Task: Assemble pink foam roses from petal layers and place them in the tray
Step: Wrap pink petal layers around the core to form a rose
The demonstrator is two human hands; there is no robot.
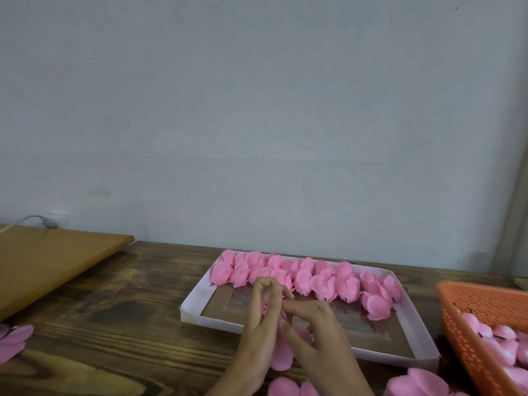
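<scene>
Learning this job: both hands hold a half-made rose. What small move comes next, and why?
Probably slide the petal layer up around the bud: it hangs loose below the left hand and right hand, unlike the closed roses rowed in the tray.

Left grip [262,331] and right grip [323,338] holding pink rose [281,356], tray [212,320] behind, finished roses [323,284] along its far side

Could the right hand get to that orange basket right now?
Probably yes: the orange basket lies open on that side of the right hand, only the low tray corner between. Its fingers pinch a pink flower, though, so they're busy.
</scene>
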